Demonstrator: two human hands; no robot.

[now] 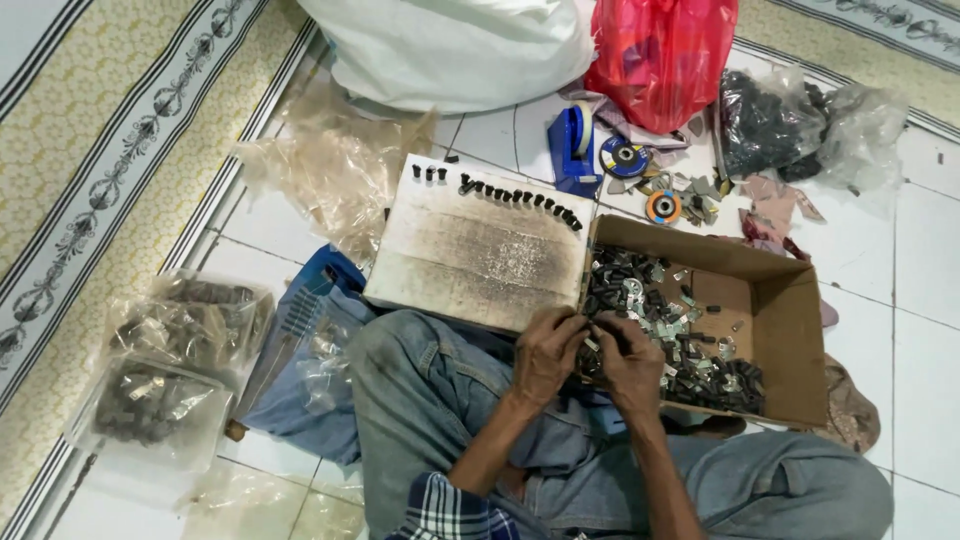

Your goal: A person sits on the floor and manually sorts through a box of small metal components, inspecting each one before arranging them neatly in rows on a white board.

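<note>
I sit cross-legged on a tiled floor in jeans. My left hand (547, 352) and my right hand (628, 362) meet at the near left corner of an open cardboard box (790, 330); together they pinch a small dark part (598, 338) between the fingertips. The box holds a heap of small black and silvery parts (665, 335). Left of it lies a worn, stained board (475, 245). Along its far edge stands a row of small black pieces (520, 198).
Clear plastic bags of parts (170, 370) lie at the left by a patterned mat (90, 160). A white sack (455, 45), a red bag (660, 55), a dark-filled clear bag (790, 125), a blue tape dispenser (573, 145) and tape rolls (662, 206) lie beyond.
</note>
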